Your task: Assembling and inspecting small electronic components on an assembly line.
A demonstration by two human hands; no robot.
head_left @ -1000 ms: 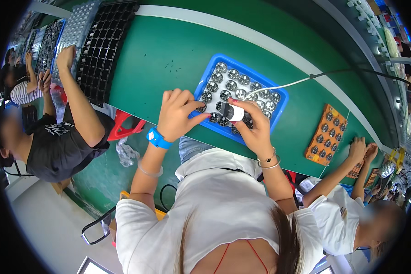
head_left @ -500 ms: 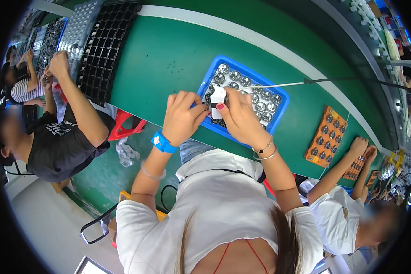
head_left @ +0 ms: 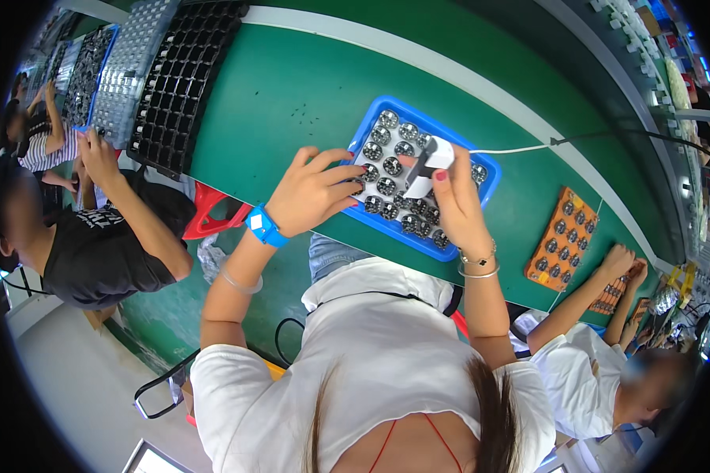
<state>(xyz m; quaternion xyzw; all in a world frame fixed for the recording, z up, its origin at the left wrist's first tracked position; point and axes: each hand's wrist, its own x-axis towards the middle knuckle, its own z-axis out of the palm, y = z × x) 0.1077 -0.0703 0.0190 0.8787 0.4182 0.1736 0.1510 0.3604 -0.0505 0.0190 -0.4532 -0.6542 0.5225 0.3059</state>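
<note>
Right hand (head_left: 455,206) closed on white handheld tool (head_left: 426,167), held over blue tray (head_left: 489,186) near bench (head_left: 292,87) front edge. Left hand (head_left: 312,193) grip loose, fingertips (head_left: 356,187) on round metal parts (head_left: 386,162) at tray's left side, nothing clamped.

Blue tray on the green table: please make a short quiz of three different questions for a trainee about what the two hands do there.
1. True or false: the right hand holds a white tool over the blue tray.
2. Where do the fingers of the left hand rest?
A. on the orange tray
B. at the near-left edge of the blue tray
C. on the black grid trays
3. Fill in: the blue tray holds rows of small round ____ parts.

Key: 1 true; 2 B; 3 silver, metal-looking.
</note>
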